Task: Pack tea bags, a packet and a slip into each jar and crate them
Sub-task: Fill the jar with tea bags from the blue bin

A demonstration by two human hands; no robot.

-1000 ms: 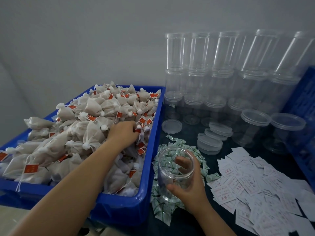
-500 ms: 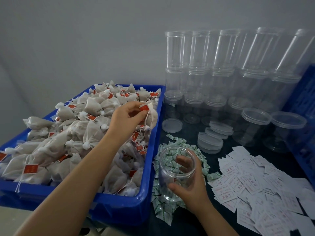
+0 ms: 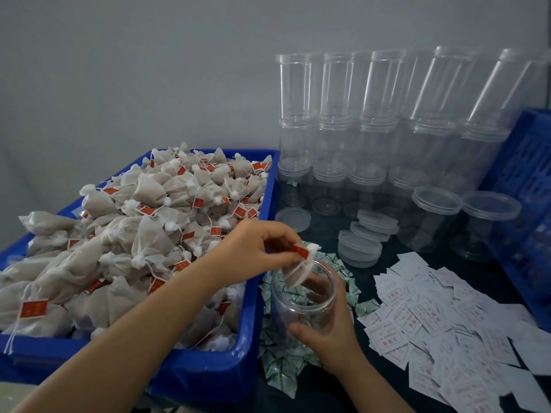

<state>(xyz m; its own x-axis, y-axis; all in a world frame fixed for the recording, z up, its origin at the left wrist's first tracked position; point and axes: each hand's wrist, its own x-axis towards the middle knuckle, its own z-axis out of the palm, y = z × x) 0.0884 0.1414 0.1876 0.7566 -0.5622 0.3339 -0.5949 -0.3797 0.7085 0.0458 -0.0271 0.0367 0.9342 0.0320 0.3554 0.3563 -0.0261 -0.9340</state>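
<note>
Plain grey wall point(image 3: 149, 70) spans 9 to 3 o'clock; dark tabletop point(image 3: 325, 391) at 5 o'clock; soft, even light.

hands 2: left point(image 3: 253, 251), right point(image 3: 331, 329) | open jar in hand 1 point(image 3: 301, 311) | tea bag over its mouth 1 point(image 3: 299, 271) | blue bin 1 point(image 3: 208, 371), bags heaped, uncountable | capped jars at 2 o'clock 2 point(image 3: 432, 222) | stacked jars, green packets point(image 3: 280, 368), slips point(image 3: 441, 323): too many to count | blue crate at 3 o'clock 1 point(image 3: 527, 186)
</note>
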